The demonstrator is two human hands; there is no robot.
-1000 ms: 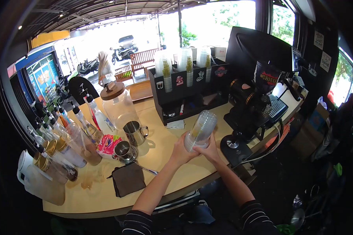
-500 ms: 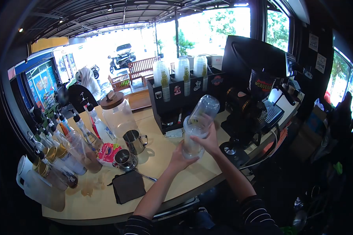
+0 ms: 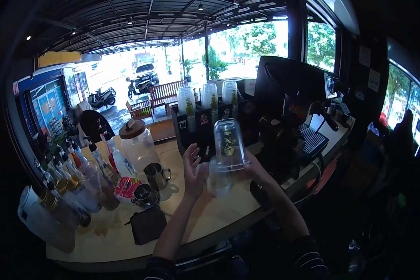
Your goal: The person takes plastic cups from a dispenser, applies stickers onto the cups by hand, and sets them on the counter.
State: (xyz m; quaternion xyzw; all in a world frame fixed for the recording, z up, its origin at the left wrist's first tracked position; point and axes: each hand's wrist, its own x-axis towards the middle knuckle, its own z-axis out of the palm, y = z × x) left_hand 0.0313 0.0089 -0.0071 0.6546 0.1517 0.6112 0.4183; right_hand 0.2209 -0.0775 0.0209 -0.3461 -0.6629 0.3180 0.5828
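My right hand grips a clear plastic cup by its rim. The cup is upside down, base up, with gold print on its side. Just below and behind it, a clear container rests on the counter, partly covered by the cup. To the left of both, my left hand is raised with its fingers apart and nothing in it. A steel pitcher stands further left, beside a small metal cup.
Pump bottles and a jug crowd the counter's left side. A glass jar with wooden lid stands behind the pitcher. At the back is a black cup holder; on the right, a coffee machine. A dark cloth lies in front.
Both hands were around the container, with the upturned cup on top. Now the cup is off it in my right hand, the container is on the counter, and my left hand has let go.
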